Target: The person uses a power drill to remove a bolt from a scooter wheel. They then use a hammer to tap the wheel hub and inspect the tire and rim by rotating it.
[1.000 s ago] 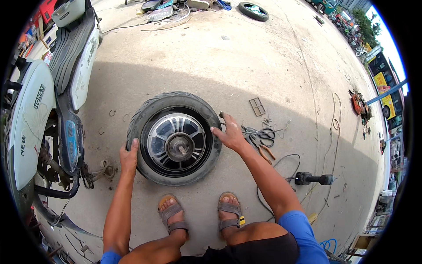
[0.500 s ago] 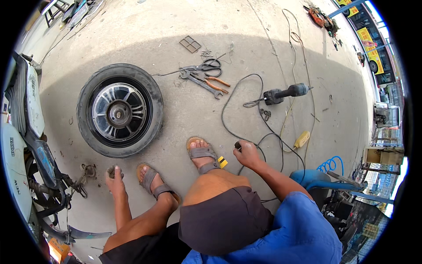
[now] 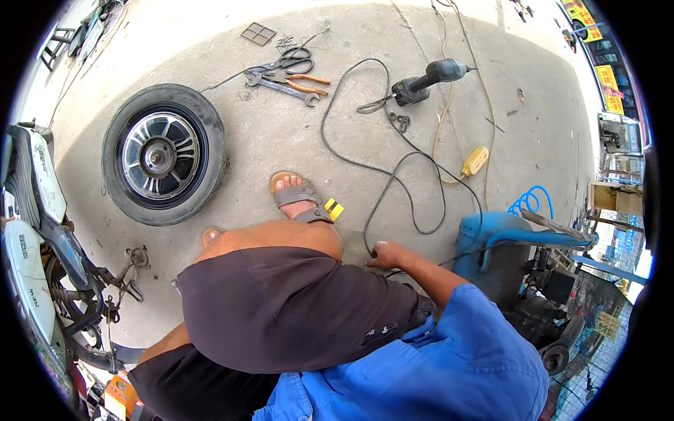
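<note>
Both hands have left the wheel (image 3: 160, 156), which now lies flat on the concrete floor (image 3: 267, 147), tyre around its hub, complete-looking but unmounted. The right hand (image 3: 387, 255) has moved down beside the black cable (image 3: 324, 126), fingers curled; whether they grip it, I cannot tell. The left hand is out of view. Beyond, the wrench (image 3: 284, 88) and power driver (image 3: 428, 78) lie unheld.

A dark wheel (image 3: 163, 154) lies flat, axle (image 3: 156, 159) up; rightward, a black cable (image 3: 418, 152) loops loosely.

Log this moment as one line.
left hand: out of sight | right hand: at black cable, grip unclear | hub-motor wheel: flat on concrete
</note>
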The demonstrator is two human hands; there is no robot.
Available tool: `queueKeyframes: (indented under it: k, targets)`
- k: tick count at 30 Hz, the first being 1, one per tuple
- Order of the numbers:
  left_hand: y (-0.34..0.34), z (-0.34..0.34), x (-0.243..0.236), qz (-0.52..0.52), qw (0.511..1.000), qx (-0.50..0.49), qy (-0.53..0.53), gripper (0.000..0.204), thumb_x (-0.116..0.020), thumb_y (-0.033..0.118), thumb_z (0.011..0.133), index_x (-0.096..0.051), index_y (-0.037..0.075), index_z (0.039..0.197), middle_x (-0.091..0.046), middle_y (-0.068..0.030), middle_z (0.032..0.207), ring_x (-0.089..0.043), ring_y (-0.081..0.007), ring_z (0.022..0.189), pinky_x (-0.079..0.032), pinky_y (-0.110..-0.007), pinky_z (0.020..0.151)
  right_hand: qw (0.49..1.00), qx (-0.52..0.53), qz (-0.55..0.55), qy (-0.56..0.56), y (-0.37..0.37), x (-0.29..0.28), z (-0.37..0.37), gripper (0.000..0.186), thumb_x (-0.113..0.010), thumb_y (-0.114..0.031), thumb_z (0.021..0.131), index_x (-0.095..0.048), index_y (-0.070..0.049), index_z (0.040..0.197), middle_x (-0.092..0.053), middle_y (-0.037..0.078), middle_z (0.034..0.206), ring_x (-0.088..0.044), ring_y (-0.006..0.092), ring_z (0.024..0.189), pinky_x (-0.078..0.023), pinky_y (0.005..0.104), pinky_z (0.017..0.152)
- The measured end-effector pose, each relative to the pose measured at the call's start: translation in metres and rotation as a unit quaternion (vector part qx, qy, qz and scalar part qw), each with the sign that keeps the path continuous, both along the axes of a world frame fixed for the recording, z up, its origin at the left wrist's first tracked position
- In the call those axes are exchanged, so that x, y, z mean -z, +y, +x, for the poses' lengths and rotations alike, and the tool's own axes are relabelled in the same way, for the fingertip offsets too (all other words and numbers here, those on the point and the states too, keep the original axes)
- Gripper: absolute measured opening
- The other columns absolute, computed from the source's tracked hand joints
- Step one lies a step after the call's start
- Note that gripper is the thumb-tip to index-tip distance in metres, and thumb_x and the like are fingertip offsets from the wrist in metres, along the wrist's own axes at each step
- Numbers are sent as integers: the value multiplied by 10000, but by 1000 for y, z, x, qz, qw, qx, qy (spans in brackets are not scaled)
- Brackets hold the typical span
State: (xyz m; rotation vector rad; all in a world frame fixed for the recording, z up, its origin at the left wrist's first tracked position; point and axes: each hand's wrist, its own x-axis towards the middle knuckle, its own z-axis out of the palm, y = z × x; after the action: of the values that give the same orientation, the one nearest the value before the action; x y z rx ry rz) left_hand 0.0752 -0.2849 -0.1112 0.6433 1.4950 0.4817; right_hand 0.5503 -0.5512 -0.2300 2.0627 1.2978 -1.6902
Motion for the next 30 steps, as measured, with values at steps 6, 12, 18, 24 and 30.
queueKeyframes:
  k: [6, 12, 18, 24, 30]
  targets:
    - [-45, -63, -10, -22, 991, -106, -83, 406, -729, 292, 961, -590, -44, 1142, -703, -183, 1005, -709, -275, 880, -586, -430, 815, 997, -20, 75, -18, -44, -12, -62, 571, -719, -471, 837, -736, 66, 1030, -706, 292, 1038, -680, 437, 1009, -547, 489, 875]
    - [-105, -109, -26, 6, 995, -47, -91, 346, -713, 307, 960, -660, -11, 1088, -721, -148, 978, -699, -233, 870, -568, -386, 789, 989, 27, 117, -92, -13, -106, -72, 494, -718, -397, 869, -718, 63, 1051, -716, 252, 983, -693, 379, 918, -554, 465, 808]
    - [-250, -176, -30, 109, 994, -25, -15, 320, -702, 301, 961, -678, -11, 1033, -723, -131, 925, -686, -210, 797, -558, -361, 721, 955, 59, 263, -120, 59, -236, -126, 419, -717, -322, 900, -700, 60, 1073, -725, 212, 928, -707, 321, 827, -561, 441, 741]
    - [-360, -214, -25, 154, 981, -114, 39, 306, -691, 295, 963, -697, -10, 979, -725, -113, 872, -673, -187, 724, -548, -337, 653, 918, 21, 390, -66, 109, -364, -208, 346, -715, -247, 932, -682, 57, 1094, -735, 171, 873, -720, 263, 736, -568, 417, 674]
    - [-427, -224, -5, 91, 968, -229, -48, 350, -678, 306, 964, -722, -42, 958, -728, -118, 853, -677, -178, 734, -544, -332, 674, 921, -44, 376, 89, 159, -454, -290, 328, -650, -197, 967, -641, 106, 1091, -707, 170, 843, -696, 222, 634, -564, 319, 559]
